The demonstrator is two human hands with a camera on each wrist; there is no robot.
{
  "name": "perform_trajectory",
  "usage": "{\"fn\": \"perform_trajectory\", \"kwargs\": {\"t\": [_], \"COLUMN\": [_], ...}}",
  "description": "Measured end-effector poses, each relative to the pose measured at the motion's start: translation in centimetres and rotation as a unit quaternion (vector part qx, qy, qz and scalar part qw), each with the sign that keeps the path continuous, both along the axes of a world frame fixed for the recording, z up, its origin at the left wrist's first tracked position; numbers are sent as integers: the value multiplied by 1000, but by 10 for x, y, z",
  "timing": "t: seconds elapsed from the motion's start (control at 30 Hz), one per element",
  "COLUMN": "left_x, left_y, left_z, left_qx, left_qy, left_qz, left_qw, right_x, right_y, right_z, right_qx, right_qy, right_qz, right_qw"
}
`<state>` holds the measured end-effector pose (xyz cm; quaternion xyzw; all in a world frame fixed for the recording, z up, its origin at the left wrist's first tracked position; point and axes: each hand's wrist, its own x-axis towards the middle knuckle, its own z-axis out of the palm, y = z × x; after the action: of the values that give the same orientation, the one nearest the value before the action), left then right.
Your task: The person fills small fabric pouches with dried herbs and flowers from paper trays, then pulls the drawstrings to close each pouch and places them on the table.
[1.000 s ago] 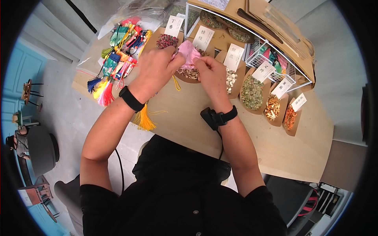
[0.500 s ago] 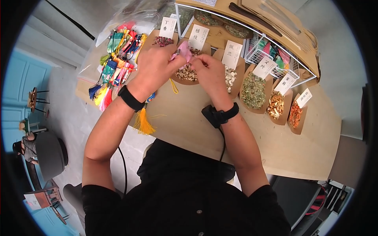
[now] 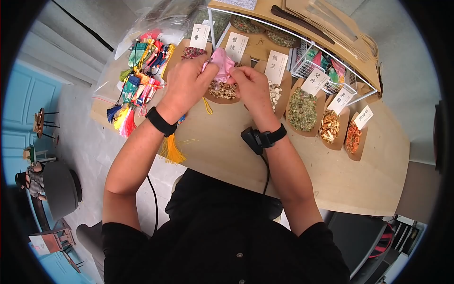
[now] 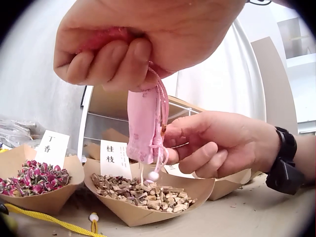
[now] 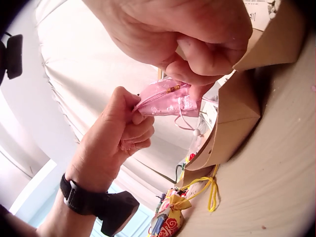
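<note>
Left wrist | hands [image 4: 143, 43] [image 4: 217, 143] — left fist gripping, right pinching — pink pouch [image 4: 142, 121]

So the room's pretty pale overall. Pale wood table [image 3: 215, 142] under both hands, and just beyond the right hand [image 3: 255, 90] there's a wooden shelf [image 3: 265, 13] on a white frame. Creased greyish drapery [image 3: 71, 52] hangs beyond the left hand [image 3: 187, 87], plain grey wall [image 3: 402, 71] well off to the right hand's right. Left of the left hand it's light grey floor [image 3: 90, 109], then a rounded dark grey seat [image 3: 61, 189], a little wooden stool [image 3: 39, 120] and blue panelling [image 3: 33, 94]. Lighting's bright, kinda washed-out white around both wrists.
</note>
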<state>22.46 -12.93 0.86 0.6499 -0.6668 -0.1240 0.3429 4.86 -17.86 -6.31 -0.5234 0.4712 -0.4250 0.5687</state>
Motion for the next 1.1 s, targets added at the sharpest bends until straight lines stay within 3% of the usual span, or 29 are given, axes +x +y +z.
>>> {"fn": "perform_trajectory", "kwargs": {"t": [0.07, 0.23, 0.53, 0.67, 0.77, 0.93, 1.1], "left_x": [2, 13, 14, 7, 4, 9, 4], "left_y": [0, -3, -2, -1, -1, -10, -3], "left_z": [-4, -5, -7, -10, -7, -14, 1], "left_qx": [5, 45, -14, 11, 32, 41, 21], "left_qy": [18, 50, -114, -67, -6, 58, -11], "left_qz": [-1, -11, 45, 25, 7, -8, 9], "left_qw": [1000, 998, 992, 997, 999, 997, 1000], "right_x": [2, -1, 3, -1, -7, -8, -3], "right_y": [0, 6, 11, 9, 3, 4, 8], "right_z": [-4, 15, 10, 10, 6, 20, 23], "right_qx": [-14, 66, 138, 163, 169, 183, 190], "right_qy": [-38, -56, -116, -179, -228, -230, -230], "right_qz": [-9, -1, -1, -6, 40, 88, 81], "right_qw": [999, 996, 984, 970, 958, 952, 951]}}
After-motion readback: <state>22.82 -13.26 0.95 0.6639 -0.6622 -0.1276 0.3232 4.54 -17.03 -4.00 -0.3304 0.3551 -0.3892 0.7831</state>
